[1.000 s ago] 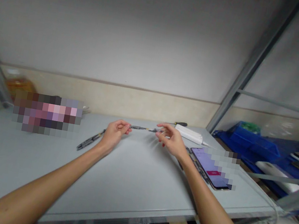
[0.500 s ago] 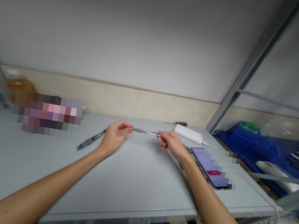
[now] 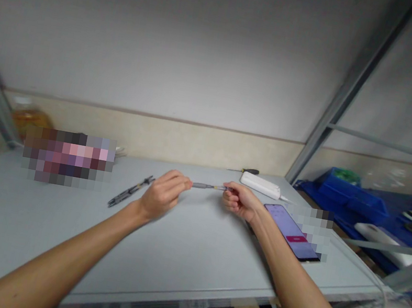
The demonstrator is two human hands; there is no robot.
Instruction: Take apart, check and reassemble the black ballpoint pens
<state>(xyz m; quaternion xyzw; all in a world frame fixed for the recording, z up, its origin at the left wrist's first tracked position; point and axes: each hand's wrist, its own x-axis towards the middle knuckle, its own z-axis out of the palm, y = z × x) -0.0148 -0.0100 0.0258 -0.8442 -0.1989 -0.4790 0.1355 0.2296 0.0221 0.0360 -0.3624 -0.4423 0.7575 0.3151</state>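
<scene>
Between my two hands, roughly level above the grey tabletop [image 3: 172, 254], stretches a slim grey pen [image 3: 203, 186] with a thin, paler section and a small yellowish spot. My left hand [image 3: 165, 194] pinches its left end with the fingertips. At the other end, my right hand [image 3: 239, 201] has closed fingers on the thin section, and they hide its tip. Left of my left wrist lies a small bundle of slim grey and black pen-like pieces [image 3: 128, 193]. A phone [image 3: 290, 232] with a lit screen lies beside my right forearm, which covers some dark pieces.
A white power strip [image 3: 260, 185] and a screwdriver [image 3: 250, 171] lie at the back right. A bottle of amber liquid [image 3: 31, 119] stands back left near a blurred-out pinkish item [image 3: 73, 157]. Metal posts frame the table; blue bins [image 3: 354, 193] sit beyond the right one.
Both hands and the pen have shifted slightly right. My left hand has rolled over, showing more of its back, and my right fingers have curled in. The camera view has moved slightly.
</scene>
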